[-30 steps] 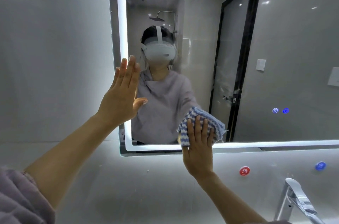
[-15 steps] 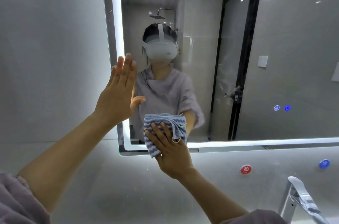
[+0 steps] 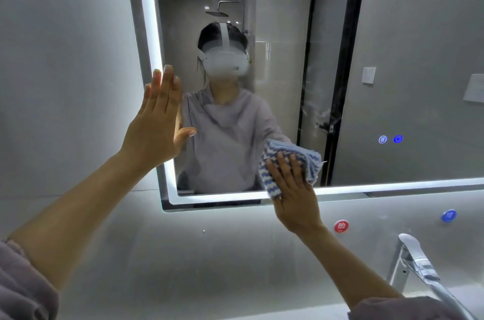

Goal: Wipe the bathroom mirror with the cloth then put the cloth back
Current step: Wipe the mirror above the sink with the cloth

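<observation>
The lit-edged bathroom mirror (image 3: pixel 392 57) fills the upper right of the view. My right hand (image 3: pixel 294 194) presses a folded blue-and-white zigzag cloth (image 3: pixel 293 154) flat against the glass near the mirror's bottom edge, fingers straight over the cloth. My left hand (image 3: pixel 157 125) rests with straight fingers against the mirror's left lit border, palm to the glass. A person wearing a white headset and grey top is reflected in the mirror.
A chrome tap (image 3: pixel 419 267) stands at the lower right. A red hot-water sticker (image 3: pixel 341 226) and a blue sticker (image 3: pixel 448 215) sit on the grey wall under the mirror. Two blue touch icons (image 3: pixel 390 139) glow on the glass. Smears show on the mirror near the reflected door.
My right hand slid the cloth left along the mirror's bottom edge, then back right to below the reflected door. My left hand stayed on the left border.
</observation>
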Motion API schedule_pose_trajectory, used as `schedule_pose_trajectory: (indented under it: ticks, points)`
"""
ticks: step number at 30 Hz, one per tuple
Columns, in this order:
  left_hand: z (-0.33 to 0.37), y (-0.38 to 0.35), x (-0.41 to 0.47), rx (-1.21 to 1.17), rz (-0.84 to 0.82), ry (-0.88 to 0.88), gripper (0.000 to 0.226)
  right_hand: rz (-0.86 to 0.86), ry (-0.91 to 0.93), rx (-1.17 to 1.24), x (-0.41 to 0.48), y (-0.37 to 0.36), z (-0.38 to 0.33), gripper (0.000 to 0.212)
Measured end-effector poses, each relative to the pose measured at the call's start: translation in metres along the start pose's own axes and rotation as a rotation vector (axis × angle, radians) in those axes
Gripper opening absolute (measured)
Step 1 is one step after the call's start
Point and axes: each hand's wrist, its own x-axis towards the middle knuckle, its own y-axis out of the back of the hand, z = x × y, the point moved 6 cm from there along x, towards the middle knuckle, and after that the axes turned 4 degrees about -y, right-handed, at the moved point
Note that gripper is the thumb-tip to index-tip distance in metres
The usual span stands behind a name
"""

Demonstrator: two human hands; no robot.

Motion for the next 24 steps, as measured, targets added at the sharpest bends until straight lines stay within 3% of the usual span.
schedule_pose_trajectory:
  ticks: [5, 18, 24]
  points:
    - [0.002, 0.002, 0.001, -0.016, 0.001, 0.004, 0.092, -0.108, -0.172, 0.043, -0.006, 0.016, 0.03, 0.054]
    - [0.002, 0.003, 0.0, -0.016, -0.034, 0.015, 0.094, -0.103, -0.26, 0.1, -0.008, 0.013, 0.013, 0.057]
    - [0.003, 0.003, 0.0, -0.037, -0.019, 0.009, 0.093, -0.132, -0.131, 0.091, -0.004, 0.001, -0.031, 0.056]
